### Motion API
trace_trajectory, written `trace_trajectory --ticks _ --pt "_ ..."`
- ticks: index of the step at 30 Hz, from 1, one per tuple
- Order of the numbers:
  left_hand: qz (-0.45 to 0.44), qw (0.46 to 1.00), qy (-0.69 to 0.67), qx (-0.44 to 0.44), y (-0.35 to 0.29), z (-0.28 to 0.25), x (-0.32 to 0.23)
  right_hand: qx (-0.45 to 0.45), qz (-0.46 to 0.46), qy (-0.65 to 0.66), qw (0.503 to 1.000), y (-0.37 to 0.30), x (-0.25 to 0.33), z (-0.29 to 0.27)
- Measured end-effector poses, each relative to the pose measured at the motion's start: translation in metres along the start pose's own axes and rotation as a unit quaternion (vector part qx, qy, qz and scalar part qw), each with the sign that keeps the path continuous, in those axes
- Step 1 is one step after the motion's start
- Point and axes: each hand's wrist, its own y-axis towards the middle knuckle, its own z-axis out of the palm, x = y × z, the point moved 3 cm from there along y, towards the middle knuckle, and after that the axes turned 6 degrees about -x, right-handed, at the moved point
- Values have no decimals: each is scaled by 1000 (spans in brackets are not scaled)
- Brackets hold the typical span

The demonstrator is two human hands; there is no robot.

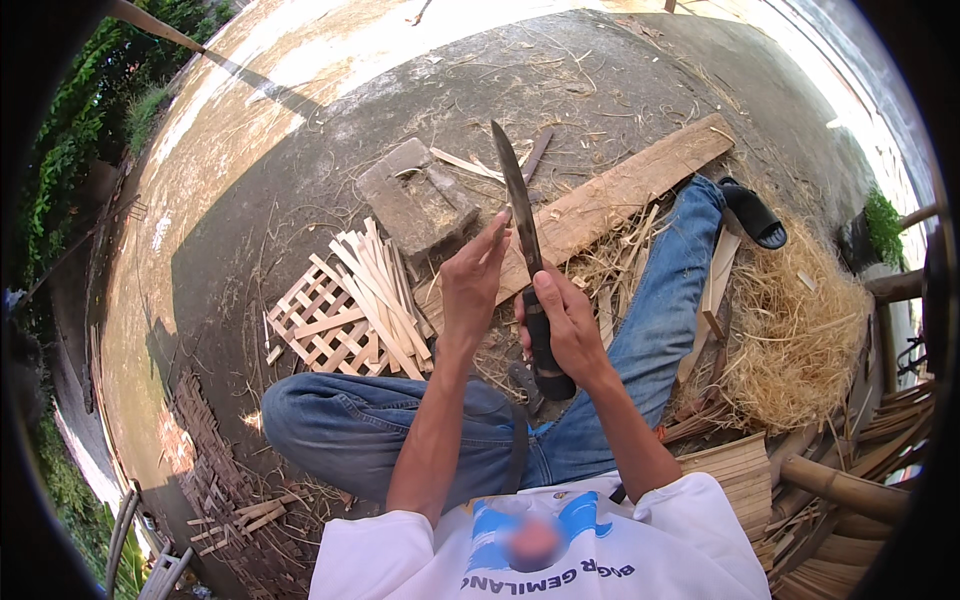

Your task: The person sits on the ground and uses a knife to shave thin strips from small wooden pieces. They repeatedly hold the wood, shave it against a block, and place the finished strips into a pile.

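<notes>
My right hand (566, 318) is wrapped round the black handle of a large knife (515, 180). Its long dark blade points up and away from me, tilted slightly left. Just left of the blade is my left hand (474, 282), its fingers pressed together and the tips close to the flat of the blade. Something small and greyish may be at those fingertips, but I cannot make it out. Behind the left hand lies a rough concrete block (416, 198). A long wooden plank (630, 185) runs from behind my hands toward the far right.
Pale wooden strips (378, 290) lie piled over a woven lattice (318, 318) at left. A heap of fine shavings (795, 335) sits at right, near the black sandal (755, 213) on my outstretched leg. Bamboo poles (845, 485) are at lower right, bark-like scraps (220, 470) at lower left.
</notes>
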Motion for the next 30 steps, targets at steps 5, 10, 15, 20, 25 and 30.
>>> trace_trajectory --ticks 5,10,15,20,25,30 --pt "38 999 -3 -27 3 -2 9 9 -12 -7 1000 2 4 1" --pt "10 998 -56 -30 1 2 25 10 -43 -36 998 5 10 2" --pt "18 998 -66 -10 -3 6 8 -1 -30 -21 999 2 16 -2" --pt "29 998 -52 0 -4 6 4 14 -3 -50 999 1 16 -6" --pt "24 999 -41 8 -6 6 4 5 -3 -58 998 -3 14 -4" --pt "22 998 -58 7 -6 8 1 4 -5 -52 999 -3 11 -7"
